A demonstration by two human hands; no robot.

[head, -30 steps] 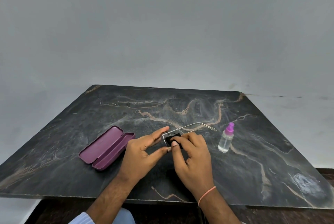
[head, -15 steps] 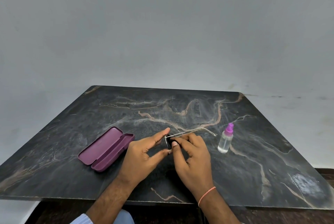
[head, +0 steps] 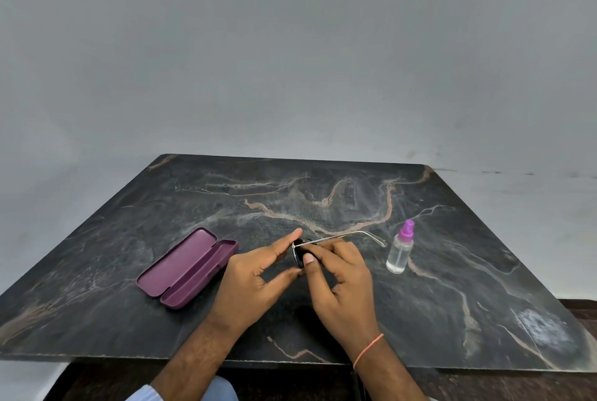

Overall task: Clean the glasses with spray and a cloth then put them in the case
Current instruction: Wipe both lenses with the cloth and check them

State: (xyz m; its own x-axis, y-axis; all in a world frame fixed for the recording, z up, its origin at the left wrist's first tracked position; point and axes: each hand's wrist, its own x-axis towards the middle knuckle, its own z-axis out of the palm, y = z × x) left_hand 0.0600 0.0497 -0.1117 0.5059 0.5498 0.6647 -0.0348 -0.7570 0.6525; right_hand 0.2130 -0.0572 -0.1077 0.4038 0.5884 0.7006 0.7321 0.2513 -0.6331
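Thin metal-framed glasses point(head: 342, 238) are held just above the dark marble table point(head: 323, 193), one temple arm pointing right toward the spray bottle. My left hand point(head: 258, 274) pinches the rim of a lens between forefinger and thumb. My right hand point(head: 339, 277) presses a small dark cloth point(head: 299, 256) onto that lens with thumb and fingers. The lenses are mostly hidden by my fingers and the cloth. A purple glasses case point(head: 189, 266) lies open to the left of my left hand.
A small clear spray bottle point(head: 400, 253) with a purple cap stands upright right of my right hand, close to the temple tip. The table's front edge runs just under my wrists. A grey wall rises behind the table.
The glasses have turned slightly between my fingers, so the lens shows more edge-on. My right thumb has shifted on the cloth. Case and bottle have stayed put.
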